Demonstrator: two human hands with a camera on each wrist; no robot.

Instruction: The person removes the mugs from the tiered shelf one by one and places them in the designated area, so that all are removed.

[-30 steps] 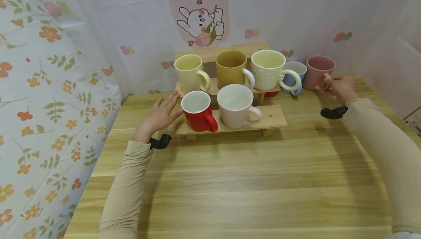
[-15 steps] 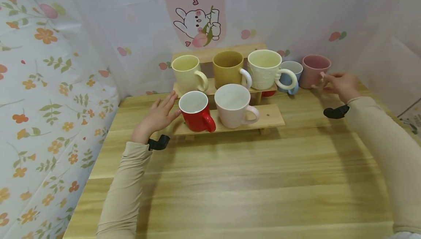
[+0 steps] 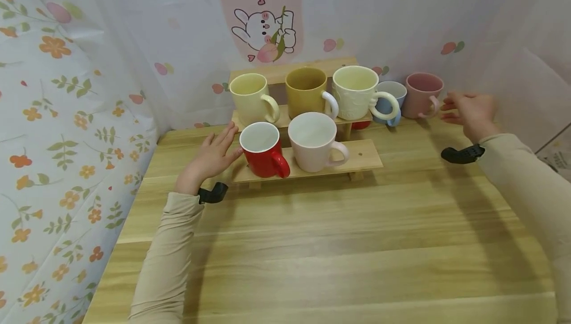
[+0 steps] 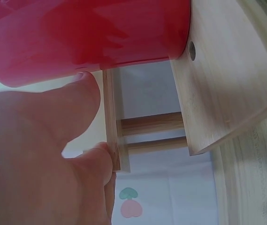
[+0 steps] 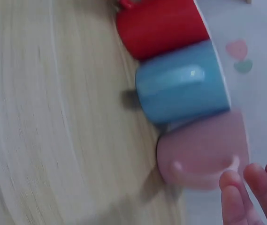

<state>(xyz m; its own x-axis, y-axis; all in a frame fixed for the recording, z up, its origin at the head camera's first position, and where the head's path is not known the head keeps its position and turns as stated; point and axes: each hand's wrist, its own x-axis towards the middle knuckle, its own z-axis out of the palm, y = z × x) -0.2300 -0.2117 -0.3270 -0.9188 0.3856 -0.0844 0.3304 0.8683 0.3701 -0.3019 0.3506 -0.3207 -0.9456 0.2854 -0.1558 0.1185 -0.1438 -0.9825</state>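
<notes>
My left hand [image 3: 208, 159] lies at the left end of the wooden stepped rack [image 3: 368, 155], its fingers spread against a shelf edge. In the left wrist view, its thumb [image 4: 79, 105] is at the side of a red mug [image 4: 91, 37]. To the right of the rack, my right hand [image 3: 474, 111] hovers just beside the handle of a dusty-pink mug [image 3: 415, 103], holding nothing. The right wrist view shows its fingertips [image 5: 232, 183] near that handle. A blue mug [image 5: 185, 84] stands against the pink one, and another red mug [image 5: 164, 28] is beyond it.
On the upper step stand a pale-yellow mug [image 3: 250, 101], a mustard mug [image 3: 305, 96] with a white handle and a cream mug [image 3: 354, 93]. A pale-pink mug [image 3: 311, 145] shares the lower step with the red one. Patterned cloth [image 3: 187, 27] hangs behind the table.
My right hand has let go of the dusty-pink mug's handle and drawn off to the right. The left hand stays at the rack. The whole view has shifted slightly.
</notes>
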